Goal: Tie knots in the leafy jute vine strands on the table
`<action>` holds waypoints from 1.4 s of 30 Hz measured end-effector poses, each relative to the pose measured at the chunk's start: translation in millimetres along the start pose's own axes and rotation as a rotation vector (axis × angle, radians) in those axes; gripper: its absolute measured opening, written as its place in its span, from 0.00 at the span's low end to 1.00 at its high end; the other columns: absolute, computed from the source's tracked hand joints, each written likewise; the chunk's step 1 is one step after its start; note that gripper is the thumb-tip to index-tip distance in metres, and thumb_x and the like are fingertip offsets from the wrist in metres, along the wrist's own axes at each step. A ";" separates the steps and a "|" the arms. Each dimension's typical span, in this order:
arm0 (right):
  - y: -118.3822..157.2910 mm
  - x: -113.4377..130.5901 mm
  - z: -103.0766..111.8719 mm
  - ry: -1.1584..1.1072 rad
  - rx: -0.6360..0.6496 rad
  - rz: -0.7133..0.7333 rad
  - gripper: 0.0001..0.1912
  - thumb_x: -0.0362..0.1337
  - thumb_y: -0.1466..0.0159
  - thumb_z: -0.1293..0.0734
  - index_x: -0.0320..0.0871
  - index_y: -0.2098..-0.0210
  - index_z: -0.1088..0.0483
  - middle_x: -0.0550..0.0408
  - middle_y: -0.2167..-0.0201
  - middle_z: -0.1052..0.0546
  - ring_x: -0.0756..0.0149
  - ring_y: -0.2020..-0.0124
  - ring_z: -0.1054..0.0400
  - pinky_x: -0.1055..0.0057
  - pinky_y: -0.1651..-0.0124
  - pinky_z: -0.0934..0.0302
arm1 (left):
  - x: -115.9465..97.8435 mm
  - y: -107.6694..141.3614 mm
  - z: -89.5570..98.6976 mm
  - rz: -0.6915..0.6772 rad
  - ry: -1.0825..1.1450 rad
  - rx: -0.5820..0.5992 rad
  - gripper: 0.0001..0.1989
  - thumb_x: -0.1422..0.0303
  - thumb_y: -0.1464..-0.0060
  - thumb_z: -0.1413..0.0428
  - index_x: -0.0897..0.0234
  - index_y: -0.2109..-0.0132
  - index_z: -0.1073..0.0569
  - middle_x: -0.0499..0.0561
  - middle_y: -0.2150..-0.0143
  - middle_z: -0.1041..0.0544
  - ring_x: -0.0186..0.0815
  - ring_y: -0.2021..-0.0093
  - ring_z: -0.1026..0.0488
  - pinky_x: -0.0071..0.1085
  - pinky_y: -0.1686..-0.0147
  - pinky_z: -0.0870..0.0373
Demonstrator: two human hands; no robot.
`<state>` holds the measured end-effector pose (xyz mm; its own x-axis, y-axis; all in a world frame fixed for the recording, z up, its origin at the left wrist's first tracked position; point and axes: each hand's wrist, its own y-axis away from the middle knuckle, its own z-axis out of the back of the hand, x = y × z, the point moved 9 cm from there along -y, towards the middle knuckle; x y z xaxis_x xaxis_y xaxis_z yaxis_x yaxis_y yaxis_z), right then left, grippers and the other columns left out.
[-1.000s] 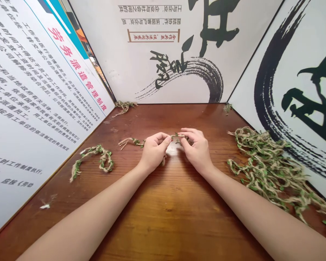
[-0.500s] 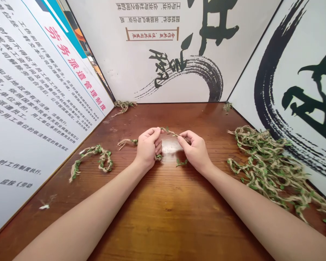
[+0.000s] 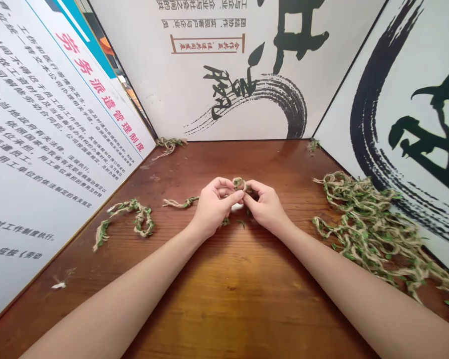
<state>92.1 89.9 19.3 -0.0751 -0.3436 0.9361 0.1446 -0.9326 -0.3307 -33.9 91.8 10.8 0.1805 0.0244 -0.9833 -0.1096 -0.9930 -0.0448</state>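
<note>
A length of twine with green leaves (image 3: pixel 239 183) is bent into a small loop between my two hands, above the middle of the table. My left hand (image 3: pixel 215 204) pinches it, thumb reaching toward the other hand. Close beside it, my right hand (image 3: pixel 264 203) grips the same twine between thumb and fingers. A knotted, frayed tail of leafy twine (image 3: pixel 181 203) lies on the table left of my left hand; fingers hide where it joins. Small green leaves show below the hands.
On the right lies a large tangled heap of leafy twine (image 3: pixel 370 227). A braided piece (image 3: pixel 144 219) curves on the left, and a smaller bunch (image 3: pixel 170 144) sits in the back left corner. White printed panels (image 3: pixel 243 109) wall the brown wooden table (image 3: pixel 224 299) on three sides.
My hands have come together, the left moving right toward the right hand. The twine that was stretched between them is now bent into a loop.
</note>
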 end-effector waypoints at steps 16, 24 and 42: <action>-1.2 -19.8 7.3 -0.144 -0.078 -0.182 0.12 0.45 0.37 0.34 0.43 0.62 0.26 0.56 0.74 0.23 0.67 0.73 0.29 0.70 0.68 0.34 | -0.7 0.2 18.1 -0.061 0.025 -0.225 0.14 0.62 0.59 0.28 0.66 0.68 0.18 0.49 0.75 0.22 0.29 0.78 0.30 0.25 0.80 0.37; -0.3 -20.0 -7.4 -0.240 0.090 -0.165 0.06 0.35 0.43 0.33 0.44 0.65 0.28 0.56 0.67 0.19 0.70 0.76 0.27 0.72 0.72 0.33 | 1.2 -2.5 21.5 -0.088 0.023 -0.230 0.17 0.63 0.61 0.28 0.66 0.63 0.17 0.53 0.68 0.18 0.32 0.74 0.26 0.26 0.78 0.35; -0.4 -8.8 2.4 -0.186 0.053 -0.052 0.11 0.46 0.43 0.22 0.46 0.67 0.18 0.54 0.69 0.19 0.66 0.69 0.27 0.66 0.63 0.31 | 4.6 -4.7 15.7 -0.026 0.030 -0.131 0.18 0.61 0.64 0.26 0.67 0.74 0.24 0.46 0.80 0.28 0.24 0.83 0.39 0.23 0.83 0.44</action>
<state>95.0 93.6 11.5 0.0995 -0.2643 0.9593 0.1971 -0.9397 -0.2794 -47.8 98.5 3.7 0.2112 0.0492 -0.9762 0.0240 -0.9987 -0.0452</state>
